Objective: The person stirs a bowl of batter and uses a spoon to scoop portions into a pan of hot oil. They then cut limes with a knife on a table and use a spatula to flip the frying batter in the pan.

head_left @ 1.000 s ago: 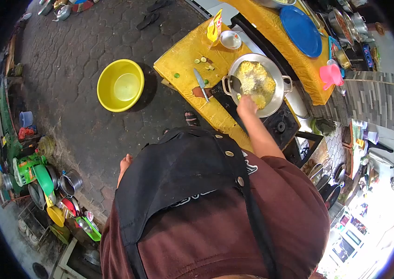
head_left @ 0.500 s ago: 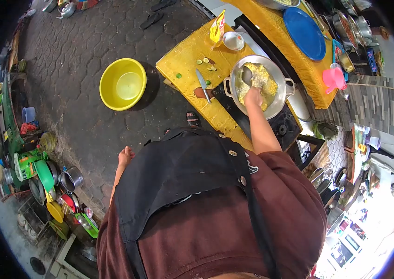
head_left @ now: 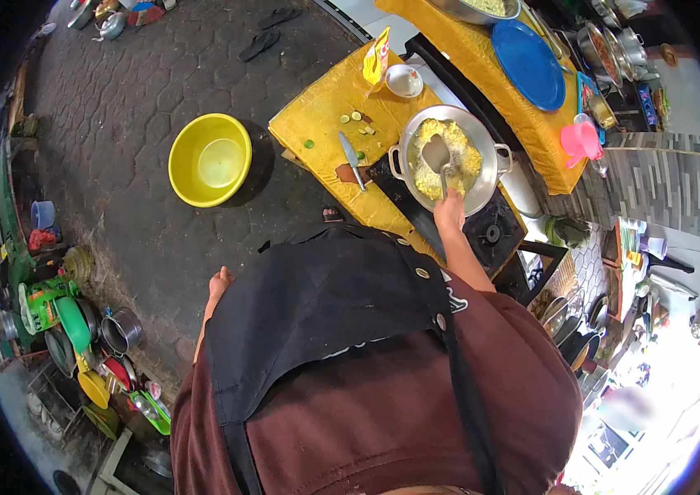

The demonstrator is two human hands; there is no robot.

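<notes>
My right hand (head_left: 450,213) is closed round the handle of a metal ladle (head_left: 436,154), at the near edge of a two-handled wok (head_left: 488,132). The ladle's bowl is over yellow frying food (head_left: 467,154) in bubbling oil. The wok stands on a black stove (head_left: 494,233). My left hand (head_left: 220,281) hangs low beside the black apron, away from any object; its fingers look curled, but what they hold, if anything, is too small to tell.
Left of the wok, a yellow-covered table (head_left: 309,115) bears a knife (head_left: 352,162), cut limes (head_left: 350,117), a yellow packet (head_left: 376,59) and a small metal bowl (head_left: 404,81). A yellow basin (head_left: 210,160) sits on the floor. Beyond the wok are a blue tray (head_left: 529,64) and pink jug (head_left: 581,142).
My right hand has drawn back from over the food to the wok's near edge, and more of the ladle shows. The whole view has shifted slightly.
</notes>
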